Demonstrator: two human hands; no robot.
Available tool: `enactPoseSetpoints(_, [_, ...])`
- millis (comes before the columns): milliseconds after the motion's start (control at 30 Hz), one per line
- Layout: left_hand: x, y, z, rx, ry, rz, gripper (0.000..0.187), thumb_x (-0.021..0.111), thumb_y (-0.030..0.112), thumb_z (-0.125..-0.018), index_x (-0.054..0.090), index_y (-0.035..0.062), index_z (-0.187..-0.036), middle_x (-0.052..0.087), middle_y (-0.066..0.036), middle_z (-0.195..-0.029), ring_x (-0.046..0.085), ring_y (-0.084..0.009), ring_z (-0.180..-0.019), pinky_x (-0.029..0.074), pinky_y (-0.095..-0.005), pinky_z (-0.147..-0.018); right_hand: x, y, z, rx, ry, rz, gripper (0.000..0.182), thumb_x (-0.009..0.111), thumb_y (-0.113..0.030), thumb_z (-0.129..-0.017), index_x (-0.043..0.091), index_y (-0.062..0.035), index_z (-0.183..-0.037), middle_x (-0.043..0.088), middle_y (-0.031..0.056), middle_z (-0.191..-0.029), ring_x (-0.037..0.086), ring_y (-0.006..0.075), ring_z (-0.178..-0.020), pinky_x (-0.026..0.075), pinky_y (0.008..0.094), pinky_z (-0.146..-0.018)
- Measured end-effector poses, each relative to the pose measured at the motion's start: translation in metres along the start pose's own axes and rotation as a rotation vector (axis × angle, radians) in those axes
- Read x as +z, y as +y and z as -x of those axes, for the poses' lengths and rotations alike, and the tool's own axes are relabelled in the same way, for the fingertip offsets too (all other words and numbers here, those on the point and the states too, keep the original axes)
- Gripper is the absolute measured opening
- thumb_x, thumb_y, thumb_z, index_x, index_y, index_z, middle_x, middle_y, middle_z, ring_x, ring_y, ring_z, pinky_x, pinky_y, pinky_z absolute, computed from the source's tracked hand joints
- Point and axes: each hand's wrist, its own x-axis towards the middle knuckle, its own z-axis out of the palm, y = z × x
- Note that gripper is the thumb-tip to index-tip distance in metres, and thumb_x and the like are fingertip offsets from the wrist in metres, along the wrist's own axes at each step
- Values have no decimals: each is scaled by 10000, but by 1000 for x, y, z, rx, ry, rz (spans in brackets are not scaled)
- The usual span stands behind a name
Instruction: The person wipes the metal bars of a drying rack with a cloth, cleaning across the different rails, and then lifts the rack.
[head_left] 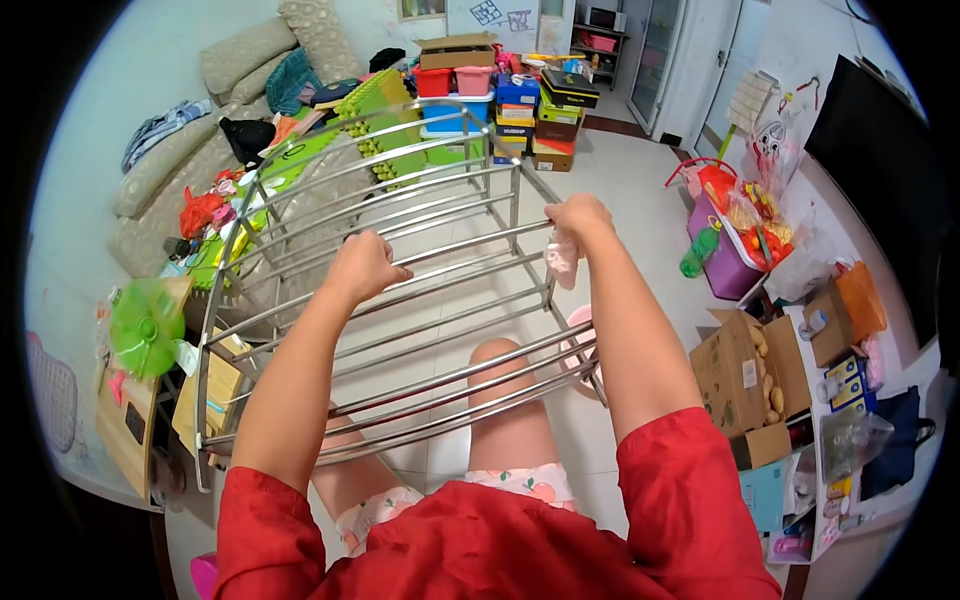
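Observation:
A silver metal rack [430, 375] of parallel tubes stands tilted in front of me, above my knees. My left hand [365, 268] is closed around one of its middle bars, thumb along the tube. Near the right end of that bar, my right hand [582, 220] is closed on a crumpled pale pink cloth [561, 260], which hangs below the fingers beside the rack's corner post. Whether those fingers also grip the bar is hard to see. Behind the rack's right end, a pink basin [581, 384] on the floor is partly hidden.
At left are a cluttered sofa [150, 245] and a table with a green fan [147, 328]. Stacked shoe boxes [515, 110] stand at the back. To the right are a purple bin [712, 250], a green bottle [701, 248], and an open carton [735, 370].

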Motion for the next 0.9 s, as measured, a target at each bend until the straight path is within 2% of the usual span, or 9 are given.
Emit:
enactPoseSetpoints(133, [-33,12,13,-23,259,-13,326,799,274,-666,627,7,-589,629,-209,-636,625,-373,-638,501,-434,-618,-29,-25,25,-67,140,-93,383,655,-366,-798,706,-39,-990,695,136,-1071,648,301,-1039,508,400,-873])
enactPoseSetpoints(267, [-33,0,25,91,556,-70,197,755,225,-643,659,53,-642,636,-168,-639,633,-364,-643,499,-442,-595,-22,-16,55,-298,426,-207,358,647,-334,-799,670,13,-886,692,202,-877,667,380,-854,512,459,-764])
enactPoseSetpoints(400, [0,-7,46,218,666,-41,183,741,197,-649,621,59,-639,614,-137,-608,608,-327,-572,477,-398,-542,21,24,57,-387,601,-356,298,646,-295,-796,642,2,-827,663,200,-744,648,391,-729,499,458,-691])
enactPoseSetpoints(533, [26,-4,64,209,689,-13,185,746,174,-664,603,65,-619,595,-121,-580,589,-312,-534,459,-380,-516,36,45,72,-427,653,-600,265,663,-271,-796,610,-12,-801,617,144,-655,602,317,-611,477,392,-616])
enactPoseSetpoints(633, [41,-6,75,216,697,84,203,755,151,-678,586,62,-609,566,-117,-553,557,-307,-501,425,-377,-480,41,55,78,-540,716,-728,250,667,-212,-810,579,20,-777,554,78,-654,497,172,-608,439,327,-597])
enactPoseSetpoints(733, [55,-15,89,249,683,50,189,724,173,-695,585,89,-597,592,-97,-566,581,-307,-514,441,-395,-476,54,66,86,-548,698,-779,224,672,-185,-813,581,17,-777,547,64,-647,493,148,-614,436,310,-594])
enactPoseSetpoints(767, [56,-16,94,230,672,66,187,728,174,-687,588,90,-596,594,-101,-569,581,-311,-513,445,-397,-479,62,72,84,-573,737,-741,212,685,-187,-791,567,-12,-796,543,76,-630,501,203,-554,449,330,-549])
enactPoseSetpoints(800, [56,-17,96,229,685,56,187,728,174,-687,588,90,-596,594,-101,-569,581,-311,-513,445,-397,-479,67,75,87,-584,736,-754,212,685,-187,-791,567,-12,-796,543,76,-630,501,203,-554,449,330,-549])
enactPoseSetpoints(900, [57,-20,106,189,533,30,169,724,192,-692,607,82,-639,616,-116,-613,607,-308,-561,470,-396,-514,81,86,97,-556,708,-809,196,680,-172,-797,566,-12,-792,534,60,-622,495,179,-557,448,323,-546])
